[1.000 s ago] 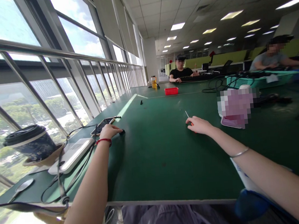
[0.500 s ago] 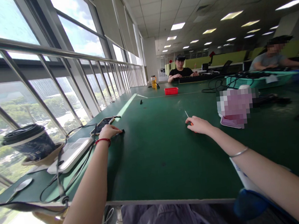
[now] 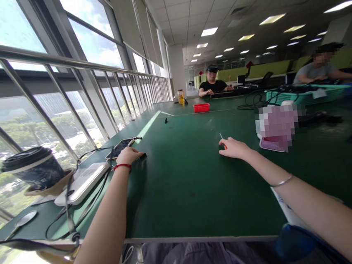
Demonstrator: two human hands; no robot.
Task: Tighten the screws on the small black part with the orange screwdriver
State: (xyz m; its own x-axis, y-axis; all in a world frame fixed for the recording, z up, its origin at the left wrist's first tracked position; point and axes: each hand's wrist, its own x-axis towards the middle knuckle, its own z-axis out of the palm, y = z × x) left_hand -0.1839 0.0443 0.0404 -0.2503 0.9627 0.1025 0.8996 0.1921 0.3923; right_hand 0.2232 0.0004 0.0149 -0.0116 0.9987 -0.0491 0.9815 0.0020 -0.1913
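Note:
My left hand (image 3: pixel 127 156) is over the left side of the green table (image 3: pixel 182 197), fingertips closed on a small black piece (image 3: pixel 143 156) whose kind I cannot make out. Just beyond that wrist lies a phone (image 3: pixel 120 149). Across the table, my right hand (image 3: pixel 235 148) is wrapped round a screwdriver (image 3: pixel 225 146); a bit of its orange handle shows between the fingers, and its thin shaft points away from me. Another small black piece (image 3: pixel 166 120) lies farther out, between the two hands.
At left are a paper cup (image 3: pixel 34 168), a white power bank (image 3: pixel 83 183) and loose cables. A red tray (image 3: pixel 201 108) and a yellow jar (image 3: pixel 180 96) stand farther off. A green basket (image 3: pixel 309 95) is at right. Two people sit at the table beyond.
The screwdriver has tilted, and less of its shaft shows. The black piece in my left hand has turned slightly; both hands stay in nearly the same places.

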